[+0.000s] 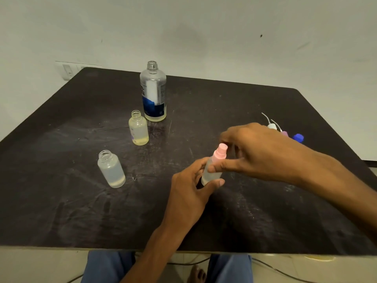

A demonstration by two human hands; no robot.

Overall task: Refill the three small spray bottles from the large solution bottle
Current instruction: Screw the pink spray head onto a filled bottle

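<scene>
While both hands work mid-counter (61, 201), left hand (189, 188) grips the frosted spray bottle (211, 172); right hand (259, 152) pinches its pink sprayer (219, 153).
Two uncapped small bottles (138, 128) (111, 168) and the open solution bottle (153, 92) each hold little yellowish liquid.

A dark scratched table (61, 201) stands against a pale wall (224, 27). A white wall switch (68, 70) sits far left of the hands. Blue trousers (106, 266), a bare foot (196, 274) and a thin cable (285, 272) show below.

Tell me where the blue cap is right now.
In the head view the blue cap lies on the table's far right, beside the two removed spray heads, just beyond the right hand.
</scene>
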